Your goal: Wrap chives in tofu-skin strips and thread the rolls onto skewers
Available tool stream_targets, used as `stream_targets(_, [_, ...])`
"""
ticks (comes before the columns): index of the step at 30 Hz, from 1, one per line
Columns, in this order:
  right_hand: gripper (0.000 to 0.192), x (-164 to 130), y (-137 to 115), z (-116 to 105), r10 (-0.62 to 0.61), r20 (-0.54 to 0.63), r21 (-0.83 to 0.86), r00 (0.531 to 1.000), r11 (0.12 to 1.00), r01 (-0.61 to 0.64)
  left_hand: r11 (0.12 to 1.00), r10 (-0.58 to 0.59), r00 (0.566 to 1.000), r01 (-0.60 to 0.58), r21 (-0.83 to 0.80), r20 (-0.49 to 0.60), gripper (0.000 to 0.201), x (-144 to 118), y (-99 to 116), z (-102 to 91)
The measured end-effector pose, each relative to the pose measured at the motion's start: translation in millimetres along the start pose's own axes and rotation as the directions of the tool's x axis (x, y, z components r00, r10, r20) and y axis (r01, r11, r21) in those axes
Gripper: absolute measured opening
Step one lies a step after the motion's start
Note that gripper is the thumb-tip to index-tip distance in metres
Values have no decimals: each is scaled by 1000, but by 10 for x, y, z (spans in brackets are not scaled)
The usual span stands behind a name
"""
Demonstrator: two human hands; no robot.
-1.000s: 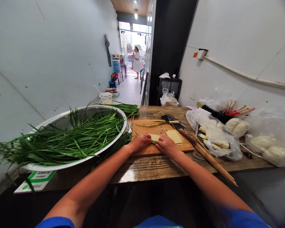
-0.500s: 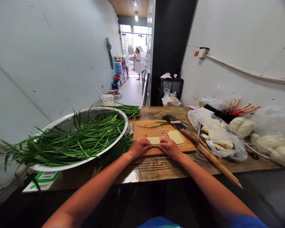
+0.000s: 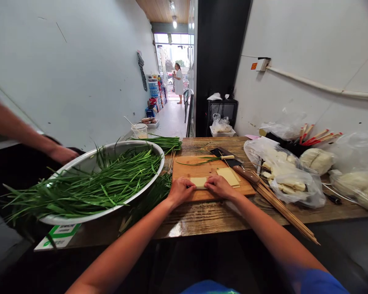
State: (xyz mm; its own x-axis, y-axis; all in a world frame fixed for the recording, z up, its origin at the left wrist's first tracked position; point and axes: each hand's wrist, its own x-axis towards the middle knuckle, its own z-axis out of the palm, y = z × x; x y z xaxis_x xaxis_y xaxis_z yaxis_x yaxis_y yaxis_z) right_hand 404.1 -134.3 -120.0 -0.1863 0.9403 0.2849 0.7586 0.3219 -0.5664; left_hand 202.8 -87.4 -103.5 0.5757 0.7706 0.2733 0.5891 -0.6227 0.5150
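On the wooden cutting board (image 3: 190,161), a small pale-yellow tofu sheet (image 3: 198,181) lies with its near edge turned up into a narrow roll. My left hand (image 3: 181,190) pinches the left end of that roll. My right hand (image 3: 220,186) pinches the right end, fingertips pressed down close to the board. Just right of it rests a stack of tofu sheets (image 3: 228,177). Beyond the stack, a finished-looking roll on a stick (image 3: 227,157) has long chives sticking out to its left. Any filling inside the roll in my hands is hidden.
A large metal bowl (image 3: 159,167) of green chives (image 3: 119,175) stands left. Another person's hand (image 3: 63,154) is at its far-left rim. A cleaver (image 3: 247,173) lies at the board's right, above bamboo skewers (image 3: 285,212). Plastic bags (image 3: 313,188) of pale food sit farther right.
The sheet's near edge has been rolled over the green chives that showed between my hands, hiding them. Another person's arm has come in from the left beside the bowl.
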Motion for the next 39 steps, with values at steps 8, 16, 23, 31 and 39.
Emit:
stream_targets(8, [13,-25,-22,12,97,-1,67,995,993,-96,998,-59,997,59,-8,43,14,6,15,-33])
stream_targets(16, [16,84,-63,-8,221,52,43,974,974,-223,997,-5,999,1,83,52,14,24,79,-38])
stream_targets(23, [14,112,-151,-31,203,51,-88,978,976,-198,935,274,961,-259,241,-28,20,-69,-29,43])
stream_targets(31, [14,110,-183,-35,254,58,-61,966,966,-250,813,457,886,-453,366,81,18,-75,-75,1])
stream_targets(39, [15,51,-103,11,86,-2,-160,996,983,-85,787,437,877,-479,388,198,24,-108,89,-95])
